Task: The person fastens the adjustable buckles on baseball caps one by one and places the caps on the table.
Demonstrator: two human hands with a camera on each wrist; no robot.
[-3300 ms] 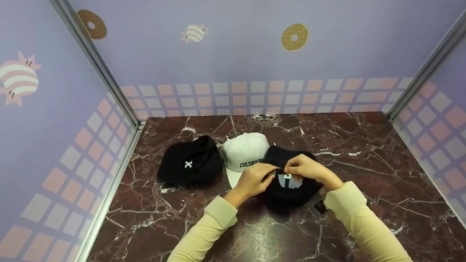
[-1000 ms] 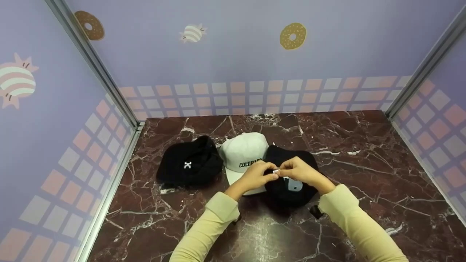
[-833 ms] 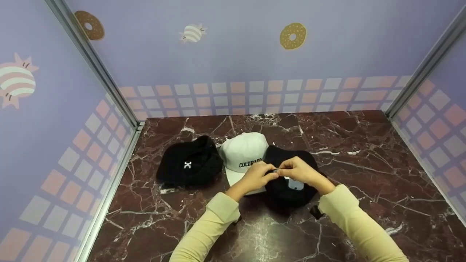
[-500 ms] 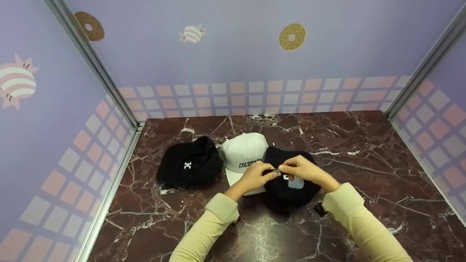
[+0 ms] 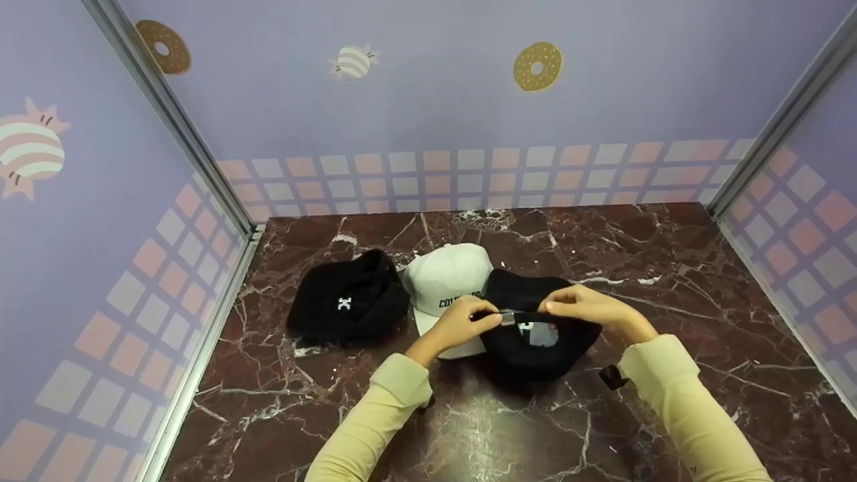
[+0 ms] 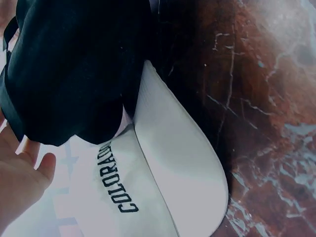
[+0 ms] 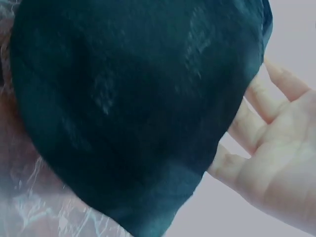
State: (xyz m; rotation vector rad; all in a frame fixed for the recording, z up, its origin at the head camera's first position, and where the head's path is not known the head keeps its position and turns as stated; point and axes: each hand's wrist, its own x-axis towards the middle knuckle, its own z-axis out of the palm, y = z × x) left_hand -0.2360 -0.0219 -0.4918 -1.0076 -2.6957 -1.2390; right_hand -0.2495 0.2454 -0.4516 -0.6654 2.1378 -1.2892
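Observation:
A black baseball cap (image 5: 535,365) rests on the right, its opening towards me and a pale lining patch (image 5: 541,334) showing inside. My left hand (image 5: 455,329) pinches its back strap beside a small silver buckle (image 5: 507,317). On the other side of the opening, my right hand (image 5: 596,309) holds the cap's rim between thumb and fingers. The left wrist view shows the dark cap above the left hand's fingers (image 6: 30,153), which it partly hides. In the right wrist view, the right fingers (image 7: 247,126) lie along the cap's edge.
A white cap (image 5: 450,264) lettered in black sits against the held cap, its brim partly behind my left hand. Another black cap (image 5: 358,304) with a white emblem lies further left. Purple patterned walls (image 5: 428,100) border the dark red marbled table (image 5: 676,268).
My right hand has moved right, away from the left hand, along the cap's rim. The fingertips were together at the strap; now they are apart, and the buckle and opening show more.

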